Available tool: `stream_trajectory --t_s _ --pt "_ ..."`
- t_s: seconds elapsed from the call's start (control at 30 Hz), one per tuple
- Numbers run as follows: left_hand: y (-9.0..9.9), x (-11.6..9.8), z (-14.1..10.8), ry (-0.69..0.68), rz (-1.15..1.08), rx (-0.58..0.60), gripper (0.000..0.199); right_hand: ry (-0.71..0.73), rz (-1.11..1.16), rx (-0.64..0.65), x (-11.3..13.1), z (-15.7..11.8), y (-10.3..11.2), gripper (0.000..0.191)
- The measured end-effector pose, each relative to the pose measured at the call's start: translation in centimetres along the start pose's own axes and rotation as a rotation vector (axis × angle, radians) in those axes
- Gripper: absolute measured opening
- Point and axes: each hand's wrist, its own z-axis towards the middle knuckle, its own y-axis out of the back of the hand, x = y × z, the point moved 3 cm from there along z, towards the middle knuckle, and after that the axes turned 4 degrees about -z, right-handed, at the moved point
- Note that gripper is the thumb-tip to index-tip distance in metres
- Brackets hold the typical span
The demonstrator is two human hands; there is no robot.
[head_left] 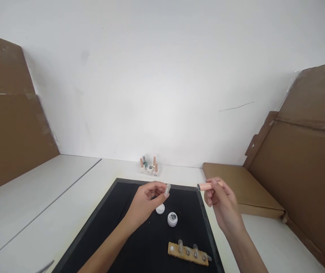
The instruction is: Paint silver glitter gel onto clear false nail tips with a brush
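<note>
My left hand [151, 195] pinches a pale, clear false nail tip [167, 189] upright between thumb and fingers. Across from it, my right hand [222, 201] is closed on a peach-coloured nail polish cap [206, 186], held level with its dark end pointing left. Whether a brush sticks out of that end is too small to tell. A gap separates the cap from the nail tip. Below the hands, a small white jar [172, 220] with silvery contents stands on the black mat [142, 246]. Its likely lid, a white disc [160, 209], lies partly behind my left hand.
A tan strip [189, 258] at the mat's front right carries several clear nail tips. At the back, a clear tray [151, 173] holds several polish bottles. A flat cardboard box [244, 185] sits on the right, and cardboard panels [307, 151] stand at both sides.
</note>
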Motion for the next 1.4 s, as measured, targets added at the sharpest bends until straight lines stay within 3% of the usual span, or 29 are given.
stream_trajectory --t_s 0.13,0.27,0.43,0.57,0.67,0.87,1.03,1.2,1.4 --pt "-1.1 -3.8 0.3 -0.066 -0.031 0.011 0.019 0.147 0.005 -0.011 5.2 -0.4 -2.2 0.031" --pt "-2.1 -5.1 0.0 -0.043 -0.092 0.081 0.017 0.255 -0.001 -0.027 6.9 -1.4 -3.1 0.025" --pt "-2.8 -5.2 0.0 0.058 -0.148 0.169 0.02 0.273 -0.075 0.083 6.2 -1.3 -3.2 0.022" --pt "-2.3 -4.5 0.3 0.089 -0.137 0.195 0.019 0.373 -0.201 0.204 5.8 -0.6 -3.2 0.012" --pt "-2.0 -3.9 0.5 0.123 -0.141 0.237 0.021 0.403 -0.265 0.181 5.6 -0.7 -3.4 0.012" --pt "-2.3 -3.5 1.2 0.206 -0.181 0.261 0.029 0.258 -0.295 0.108 4.9 -0.8 -3.9 0.023" --pt "-2.5 -3.1 1.7 0.208 -0.173 0.274 0.023 0.298 -0.385 0.247 4.4 0.4 -3.4 0.013" --pt "-2.2 -2.7 2.0 0.173 -0.092 0.253 0.014 0.261 -0.381 0.232 3.7 1.1 -3.0 0.018" --pt "-2.1 -2.7 2.1 0.153 -0.01 0.249 0.01 0.239 -0.372 0.309 3.4 1.2 -3.0 0.014"
